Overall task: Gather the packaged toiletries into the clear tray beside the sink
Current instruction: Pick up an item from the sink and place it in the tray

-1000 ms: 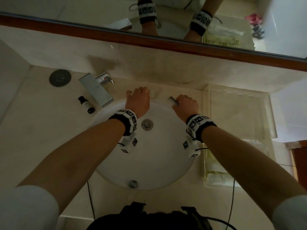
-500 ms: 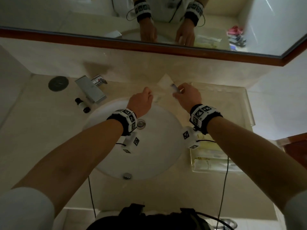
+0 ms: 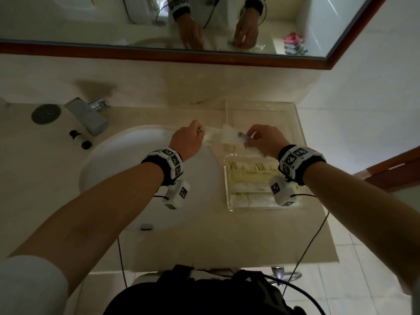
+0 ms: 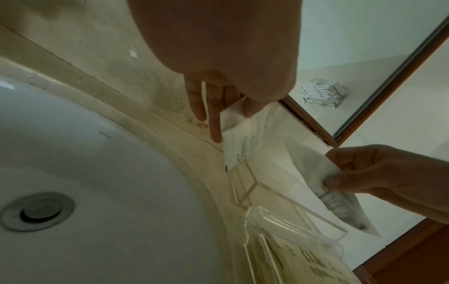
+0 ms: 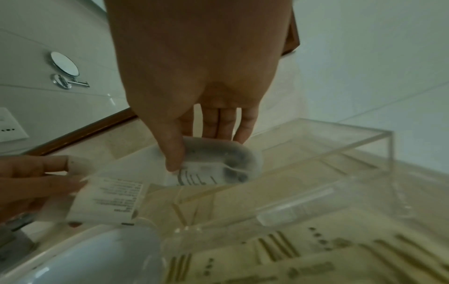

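Observation:
My left hand (image 3: 191, 138) pinches a small white printed packet (image 3: 211, 138) (image 4: 239, 142) above the sink's right rim, just left of the clear tray (image 3: 295, 123). My right hand (image 3: 261, 138) pinches a frosted packet with a dark item inside (image 3: 236, 137) (image 5: 216, 163) over the tray's left wall. The tray (image 5: 364, 142) stands right of the sink and holds several yellowish packaged toiletries (image 3: 250, 178) in its near half. The left hand (image 5: 36, 178) with its packet (image 5: 107, 201) shows at the left of the right wrist view.
A white round sink (image 3: 127, 169) with a drain (image 4: 36, 210) lies left of the tray. A chrome faucet (image 3: 87, 114), a small dark-capped bottle (image 3: 79, 138) and a round dark disc (image 3: 46, 113) sit at the back left. A wood-framed mirror (image 3: 181, 53) runs above.
Both hands lifted their packets from the counter behind the sink and moved right toward the tray. The right hand's packet now hangs over the tray's left wall.

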Available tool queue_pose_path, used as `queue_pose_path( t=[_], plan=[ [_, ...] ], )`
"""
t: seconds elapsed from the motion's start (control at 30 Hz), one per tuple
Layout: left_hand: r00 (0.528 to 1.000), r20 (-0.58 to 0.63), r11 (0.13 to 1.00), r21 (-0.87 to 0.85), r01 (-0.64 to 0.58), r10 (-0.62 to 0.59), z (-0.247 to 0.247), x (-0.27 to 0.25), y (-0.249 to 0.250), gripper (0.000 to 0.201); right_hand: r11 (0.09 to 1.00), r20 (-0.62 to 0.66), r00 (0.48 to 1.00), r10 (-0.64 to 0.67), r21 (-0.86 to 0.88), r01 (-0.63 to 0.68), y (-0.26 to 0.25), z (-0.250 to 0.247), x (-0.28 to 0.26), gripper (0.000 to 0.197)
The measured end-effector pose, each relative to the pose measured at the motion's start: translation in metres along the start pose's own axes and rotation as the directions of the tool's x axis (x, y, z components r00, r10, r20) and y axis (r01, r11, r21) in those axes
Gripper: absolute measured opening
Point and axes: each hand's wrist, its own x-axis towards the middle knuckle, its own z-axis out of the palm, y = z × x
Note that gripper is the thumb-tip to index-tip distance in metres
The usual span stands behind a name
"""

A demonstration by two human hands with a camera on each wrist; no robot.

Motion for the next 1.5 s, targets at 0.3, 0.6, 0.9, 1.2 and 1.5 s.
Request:
queue_pose_path(
  t=[0.3, 0.6, 0.9, 1.2, 1.5],
  plan=[
    [1.000, 0.005, 1.000, 0.000, -0.010, 0.010, 0.020, -0.016, 0.033, 0.018, 0.983, 0.097, 0.994, -0.049, -0.170, 0.065, 0.062, -0.009, -0.029, 0.020],
    [1.000, 0.004, 1.000, 0.006, -0.022, 0.022, 0.035, -0.023, 0.060, 0.018, 0.943, 0.060, 0.996, -0.068, -0.322, 0.084, 0.102, -0.004, -0.029, 0.025],
    [1.000, -0.014, 1.000, -0.003, -0.023, 0.023, 0.043, -0.018, 0.075, 0.016, 0.949, 0.037, 0.994, -0.101, -0.297, 0.107, 0.122, 0.000, -0.025, 0.030],
    [0.998, 0.057, 0.998, -0.050, -0.023, 0.026, 0.056, -0.017, 0.087, 0.011, 0.969, 0.031, 0.996, -0.081, -0.231, 0.086, 0.126, 0.013, -0.018, 0.028],
    [0.990, 0.133, 0.979, -0.192, 0.061, -0.035, 0.060, -0.020, 0.093, 0.014, 0.953, 0.049, 0.996, -0.080, -0.288, 0.091, 0.124, 0.025, -0.015, 0.028]
  ],
)
